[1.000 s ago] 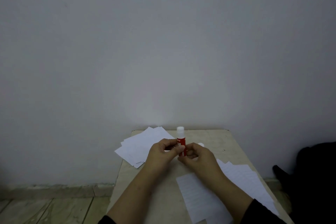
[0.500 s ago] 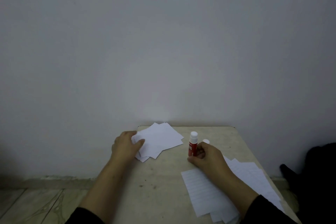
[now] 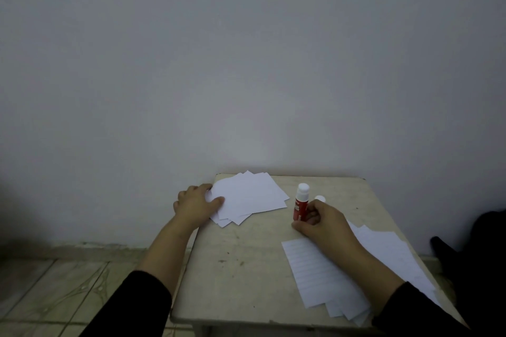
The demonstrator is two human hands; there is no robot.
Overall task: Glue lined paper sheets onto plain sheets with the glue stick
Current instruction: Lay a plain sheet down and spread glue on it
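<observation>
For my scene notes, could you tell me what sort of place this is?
Probably a plain indoor room used as a makeshift craft spot: a small worn table pushed against a bare wall, over a tiled floor.

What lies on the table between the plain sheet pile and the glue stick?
Nothing: in the head view, only bare tabletop separates the plain sheet pile from the upright glue stick, held by the right hand.

There is one glue stick (image 3: 300,203), one small white cap (image 3: 319,198) and one table (image 3: 241,268). Two piles of paper lie on it: plain sheets (image 3: 247,195) and lined sheets (image 3: 315,271); the sheets overlap too much to count. Two hands show.
</observation>
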